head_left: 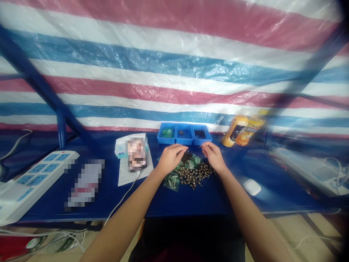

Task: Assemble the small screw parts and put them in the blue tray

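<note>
Two fingertip pinches, left grip (170, 158) and right grip (214, 156), close just above the brass screws (195, 174) heaped mid-worktop (191, 203), most still loose, only small lots in the blue tray (184, 142) at the far edge.

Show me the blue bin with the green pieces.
The leftmost blue plastic bin: the middle one holds a few dark bits, the right a dark heap.

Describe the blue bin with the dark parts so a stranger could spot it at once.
On the blue bench, find the heap of screws. Just behind it stand three blue bins in a row. Take the rightmost bin, nearest the bottles: it alone is filled with dark parts, while its neighbours hold green pieces and only a few small bits.
</note>
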`<control>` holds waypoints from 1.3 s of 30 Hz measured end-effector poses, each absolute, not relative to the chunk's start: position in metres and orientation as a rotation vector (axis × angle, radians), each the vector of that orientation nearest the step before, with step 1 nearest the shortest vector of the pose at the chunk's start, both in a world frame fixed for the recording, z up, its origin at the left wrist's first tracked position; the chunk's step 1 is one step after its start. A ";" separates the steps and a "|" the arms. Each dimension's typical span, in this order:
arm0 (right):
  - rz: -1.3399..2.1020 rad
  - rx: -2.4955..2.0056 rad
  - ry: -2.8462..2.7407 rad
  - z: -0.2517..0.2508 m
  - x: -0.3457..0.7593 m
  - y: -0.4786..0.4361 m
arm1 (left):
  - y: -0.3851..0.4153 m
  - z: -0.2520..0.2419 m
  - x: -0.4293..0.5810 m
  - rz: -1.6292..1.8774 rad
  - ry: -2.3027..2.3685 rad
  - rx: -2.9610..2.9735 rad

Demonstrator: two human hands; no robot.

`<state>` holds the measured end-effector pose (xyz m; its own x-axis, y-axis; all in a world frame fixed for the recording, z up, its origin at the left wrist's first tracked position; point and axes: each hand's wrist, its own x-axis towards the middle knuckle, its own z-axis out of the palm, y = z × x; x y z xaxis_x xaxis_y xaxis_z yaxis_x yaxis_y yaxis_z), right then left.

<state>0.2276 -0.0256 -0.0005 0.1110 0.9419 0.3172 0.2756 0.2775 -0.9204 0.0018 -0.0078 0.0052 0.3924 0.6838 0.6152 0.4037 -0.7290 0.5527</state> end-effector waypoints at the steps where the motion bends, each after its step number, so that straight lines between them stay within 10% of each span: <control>1: 0.732 -1.241 -1.413 -0.001 0.228 -0.025 | -0.007 0.005 0.002 1.265 0.940 2.332; 19: 0.885 -1.115 -0.915 -0.005 0.231 -0.019 | -0.006 0.003 0.002 1.247 0.999 2.298; 39: 0.678 -1.124 -1.742 -0.001 0.207 -0.037 | -0.015 0.009 0.008 1.142 0.907 2.303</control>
